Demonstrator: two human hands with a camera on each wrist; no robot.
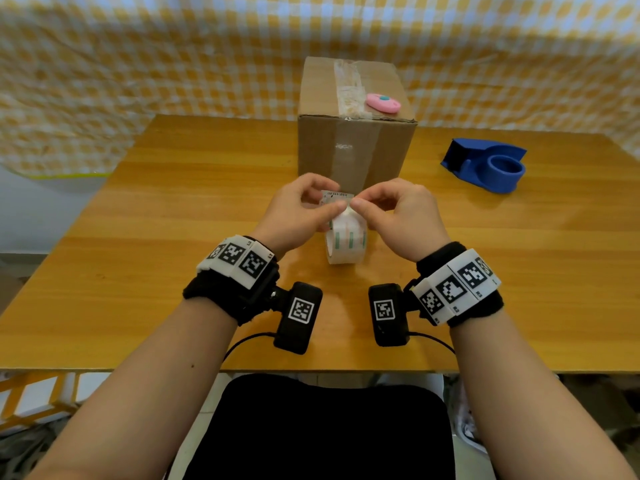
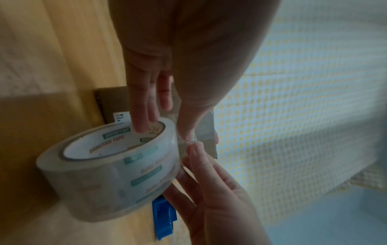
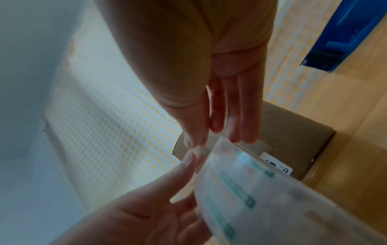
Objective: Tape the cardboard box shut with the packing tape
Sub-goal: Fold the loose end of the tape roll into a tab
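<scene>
Head view: both hands meet above the middle of the wooden table (image 1: 173, 216), just in front of the tall brown cardboard box (image 1: 356, 147). Left hand (image 1: 294, 213) grasps the roll of clear packing tape (image 1: 346, 244), which stands on edge, its underside near the tabletop; contact with the wood cannot be told. Right hand (image 1: 398, 220) has thumb and forefinger pinched together at the top of the roll, where the loose end would lie.

Box stands toward the table's far edge, centre. Flaps closed; a wrinkled strip of old clear tape runs along the top seam. Small pink oval object with a teal spot (image 1: 383, 102) lies on the box top, near its front right corner. Blue plastic tape dispenser (image 1: 485, 164), holding no roll, sits toward the far right edge, well apart from the box.

Left wrist view alone shows the roll's (image 2: 108, 169) white inner core with printed lettering, and left fingers (image 2: 142, 106) reaching into that core. It also shows the right fingertips (image 2: 194, 149) nipping a thin, glossy tab of film.

Right wrist view alone shows the dispenser's (image 3: 345, 38) serrated cutting edge and a white label low on the box's (image 3: 293, 132) front face. Roll (image 3: 261, 199) is blurred there: translucent, with teal bars.

Behind the table hangs yellow-and-white checked cloth (image 1: 138, 64).
</scene>
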